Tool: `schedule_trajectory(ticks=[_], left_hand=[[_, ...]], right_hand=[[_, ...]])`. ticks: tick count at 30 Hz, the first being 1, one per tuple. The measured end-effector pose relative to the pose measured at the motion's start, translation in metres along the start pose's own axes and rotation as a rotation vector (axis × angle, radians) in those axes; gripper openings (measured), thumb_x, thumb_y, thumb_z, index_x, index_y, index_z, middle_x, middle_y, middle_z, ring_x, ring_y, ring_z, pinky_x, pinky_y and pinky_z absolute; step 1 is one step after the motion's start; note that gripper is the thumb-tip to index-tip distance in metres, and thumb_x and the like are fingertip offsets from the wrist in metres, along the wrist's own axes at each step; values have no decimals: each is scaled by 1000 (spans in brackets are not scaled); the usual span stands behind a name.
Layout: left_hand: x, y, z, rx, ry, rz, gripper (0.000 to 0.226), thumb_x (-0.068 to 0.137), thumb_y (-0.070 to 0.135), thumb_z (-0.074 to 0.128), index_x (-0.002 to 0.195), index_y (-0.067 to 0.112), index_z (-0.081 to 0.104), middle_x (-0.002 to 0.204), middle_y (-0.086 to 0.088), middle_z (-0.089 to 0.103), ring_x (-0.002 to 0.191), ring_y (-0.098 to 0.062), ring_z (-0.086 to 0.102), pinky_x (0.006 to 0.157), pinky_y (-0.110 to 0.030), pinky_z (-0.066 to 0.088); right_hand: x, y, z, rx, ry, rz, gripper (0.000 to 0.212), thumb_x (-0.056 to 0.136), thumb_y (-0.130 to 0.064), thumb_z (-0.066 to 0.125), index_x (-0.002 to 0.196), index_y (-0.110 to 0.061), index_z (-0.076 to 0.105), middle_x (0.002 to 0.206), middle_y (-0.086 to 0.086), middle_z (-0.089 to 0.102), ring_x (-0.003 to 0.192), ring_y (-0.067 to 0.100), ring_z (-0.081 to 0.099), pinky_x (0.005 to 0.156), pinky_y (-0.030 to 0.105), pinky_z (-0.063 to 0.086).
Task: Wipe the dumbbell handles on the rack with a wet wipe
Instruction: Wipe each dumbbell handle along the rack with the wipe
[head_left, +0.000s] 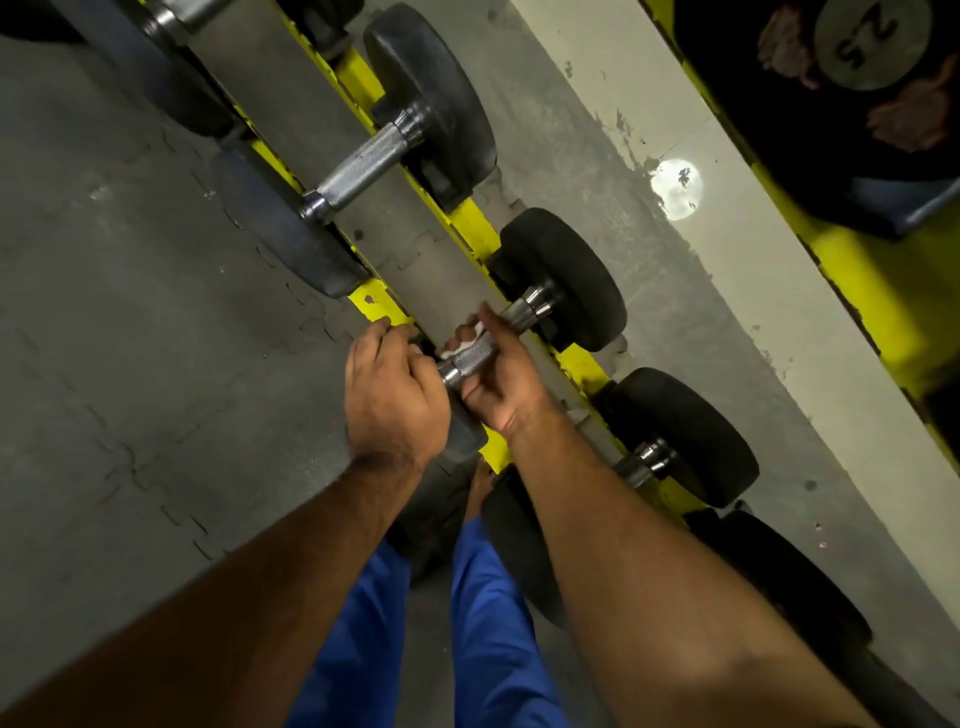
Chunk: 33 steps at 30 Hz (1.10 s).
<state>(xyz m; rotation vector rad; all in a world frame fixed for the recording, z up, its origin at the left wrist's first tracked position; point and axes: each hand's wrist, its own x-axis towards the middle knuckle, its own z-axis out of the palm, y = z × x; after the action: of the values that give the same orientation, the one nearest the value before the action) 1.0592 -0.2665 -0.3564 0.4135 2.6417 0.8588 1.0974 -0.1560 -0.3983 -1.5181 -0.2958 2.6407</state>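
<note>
We read "25" on a weight's end cap (865, 36) at upper right. Our right hand (501, 379) curls around the knurled steel dumbbell handle (478, 356) on the yellow rack (475, 228), pressing a white wet wipe (470, 340) against it; our left hand (395, 395) grips the near black head (465, 431).

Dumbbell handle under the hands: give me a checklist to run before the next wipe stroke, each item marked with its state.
1. Wet wipe is against the handle: ok, white cloth shows between the fingers and the steel.
2. Right hand holds wipe and handle: ok, fingers wrap from beneath.
3. Left hand steadies the near weight head: ok, it grips that end.
4. Dumbbell is seated on the yellow rack: cannot tell, the hands cover the near support.
5. Whole handle has been wiped: cannot tell.
6. Next dumbbell is within view: ok, its handle is bare.
</note>
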Motion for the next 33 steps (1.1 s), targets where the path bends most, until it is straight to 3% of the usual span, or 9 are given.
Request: schedule_trajectory(ticks=[5, 9, 11, 13, 17, 19, 25, 30, 33], left_hand=[[2, -1, -1, -5, -5, 7, 52, 89, 31, 30, 112, 1, 66, 123, -19, 61, 121, -33, 53, 103, -41, 41], [1, 1, -2, -12, 4, 32, 48, 89, 28, 31, 110, 3, 67, 116, -16, 63, 113, -32, 56, 97, -39, 42], [2, 0, -1, -6, -6, 23, 48, 89, 28, 31, 111, 3, 66, 116, -16, 63, 111, -32, 56, 95, -38, 43], [1, 2, -3, 2, -2, 21, 50, 90, 29, 31, 113, 3, 66, 119, -16, 62, 113, -31, 56, 96, -38, 42], [1, 2, -2, -2, 5, 19, 50, 90, 29, 31, 114, 4, 66, 120, -16, 62, 115, -30, 55, 96, -35, 41], [0, 2, -1, -5, 11, 15, 49, 89, 29, 31, 114, 4, 66, 120, -15, 62, 116, -30, 55, 97, -36, 41], [-2, 5, -4, 12, -14, 5, 47, 91, 27, 33, 114, 4, 66, 124, -16, 61, 119, -30, 54, 100, -39, 41], [-1, 5, -6, 17, -29, -3, 45, 92, 26, 34, 115, 3, 65, 124, -16, 61, 119, -30, 53, 100, -39, 41], [-2, 6, -6, 36, -33, -2, 48, 91, 28, 32, 115, 2, 65, 125, -17, 61, 120, -31, 53, 102, -40, 41]], right_hand=[[-3, -5, 5, -214, 78, 87, 26, 90, -21, 69, 71, -16, 53, 62, -1, 52, 62, 14, 58, 71, 30, 53], [-2, -33, 16, -18, 190, -104, 35, 93, -19, 64, 63, -20, 46, 51, -7, 46, 53, 8, 45, 70, 29, 48], [-2, -31, 15, 44, 205, -177, 28, 93, -16, 63, 68, -19, 51, 55, -6, 48, 54, 7, 47, 71, 27, 47], [-2, -29, 15, 49, 232, -177, 24, 94, -11, 61, 71, -16, 53, 61, -2, 48, 60, 10, 48, 70, 26, 47], [-2, -42, 28, -40, 335, -169, 33, 95, -13, 56, 65, -17, 45, 46, -4, 43, 51, 11, 44, 62, 27, 45], [-4, -39, 27, -15, 374, -209, 32, 95, -11, 56, 65, -16, 45, 53, -2, 46, 55, 12, 48, 60, 26, 45], [-21, -25, 8, -129, 222, 3, 13, 93, -11, 54, 80, -12, 58, 70, 5, 62, 67, 18, 61, 68, 31, 52], [-21, -35, 15, -47, 221, -94, 18, 93, -7, 52, 76, -11, 56, 62, 3, 61, 67, 18, 59, 68, 29, 50], [-28, -11, 11, -105, 184, 16, 11, 89, -5, 52, 86, -13, 59, 76, 3, 61, 70, 16, 59, 62, 24, 52]])
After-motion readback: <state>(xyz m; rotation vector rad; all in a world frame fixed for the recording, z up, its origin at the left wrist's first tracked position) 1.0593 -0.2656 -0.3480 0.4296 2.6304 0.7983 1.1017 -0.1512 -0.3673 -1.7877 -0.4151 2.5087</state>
